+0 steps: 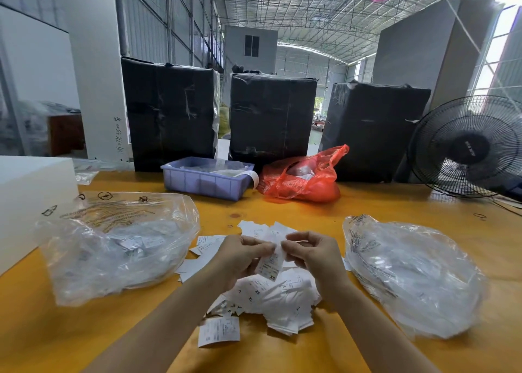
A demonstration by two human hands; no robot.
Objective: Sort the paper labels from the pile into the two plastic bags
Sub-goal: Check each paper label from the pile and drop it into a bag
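A pile of white paper labels (279, 299) lies on the yellow table (381, 208) in front of me. My left hand (240, 255) and my right hand (313, 252) are raised over the pile and together pinch one paper label (270, 262) that hangs between them. A clear plastic bag (113, 245) with labels inside lies to the left of the pile. A second clear plastic bag (412, 276) lies to the right.
A purple bin (203, 182) and a red plastic bag (305, 177) sit behind the pile. Three black wrapped boxes (271, 118) stand along the far edge. A black fan (469, 146) stands at right, a white block (25, 191) at left.
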